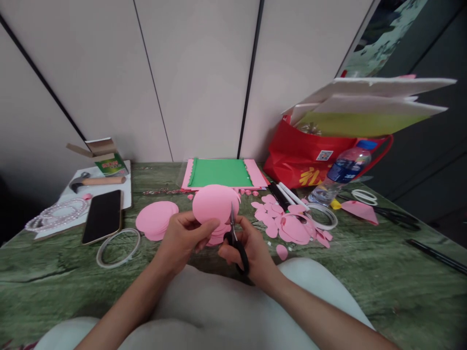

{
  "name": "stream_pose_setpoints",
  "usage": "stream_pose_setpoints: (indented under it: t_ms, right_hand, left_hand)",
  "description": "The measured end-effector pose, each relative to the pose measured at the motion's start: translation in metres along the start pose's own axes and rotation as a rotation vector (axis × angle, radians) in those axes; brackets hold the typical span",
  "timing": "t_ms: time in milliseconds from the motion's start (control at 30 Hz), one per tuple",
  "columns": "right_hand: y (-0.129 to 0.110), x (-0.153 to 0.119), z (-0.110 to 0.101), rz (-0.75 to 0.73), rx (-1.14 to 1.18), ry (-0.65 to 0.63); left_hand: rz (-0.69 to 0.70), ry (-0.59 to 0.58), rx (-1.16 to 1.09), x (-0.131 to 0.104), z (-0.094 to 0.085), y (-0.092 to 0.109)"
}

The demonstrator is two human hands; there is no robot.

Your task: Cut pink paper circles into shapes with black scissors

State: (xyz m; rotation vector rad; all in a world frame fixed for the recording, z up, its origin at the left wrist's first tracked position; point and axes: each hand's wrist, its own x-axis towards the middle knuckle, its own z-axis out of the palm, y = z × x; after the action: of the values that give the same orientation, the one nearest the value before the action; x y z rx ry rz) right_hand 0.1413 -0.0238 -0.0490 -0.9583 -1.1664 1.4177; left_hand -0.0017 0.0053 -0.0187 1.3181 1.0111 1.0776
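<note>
My left hand (186, 240) pinches the lower edge of a round pink paper piece (211, 204), held up above the table. My right hand (248, 248) is closed around black-handled scissors (239, 250), whose blades point up at the right edge of that paper. Behind and below my hands, more pink pieces are partly hidden. A stack of pink ovals (156, 219) lies left of my left hand. To the right of my right hand is a loose pile of small pink cutouts and offcuts (295, 228).
Green sheet (222, 172) on pink paper at the back; red bag (295, 150) and bottle (343, 170) at right. Tape rolls (118, 248) (323, 216), markers (288, 194) and another pair of scissors (397, 218) lie around. Phone (103, 216), hammer (98, 181), beads (58, 214) and opened box (111, 164) are left.
</note>
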Motion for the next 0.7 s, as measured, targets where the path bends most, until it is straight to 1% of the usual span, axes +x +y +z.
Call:
stream_pose_setpoints:
  t_ms: [133, 300, 467, 567, 700]
  right_hand:
    - [-0.0002, 0.0001, 0.0001, 0.020, 0.015, 0.008]
    - [0.0001, 0.0004, 0.0004, -0.004, 0.015, -0.014]
    - [-0.0050, 0.0007, 0.0026, 0.036, -0.008, 0.011]
    - [-0.0044, 0.0007, 0.0025, 0.008, -0.024, -0.012]
    - [0.0006, 0.0003, 0.0001, -0.008, -0.050, -0.027]
  left_hand:
    - [0.017, -0.004, 0.003, -0.0002, -0.0003, -0.0002]
    - [0.011, -0.007, 0.003, 0.0007, -0.0001, -0.0002]
    - [0.018, 0.005, -0.014, 0.0001, 0.0001, 0.0020]
    - [0.003, -0.028, -0.062, -0.0005, 0.0016, 0.0044]
    - [-0.056, -0.087, -0.145, -0.0003, 0.0043, 0.0072]
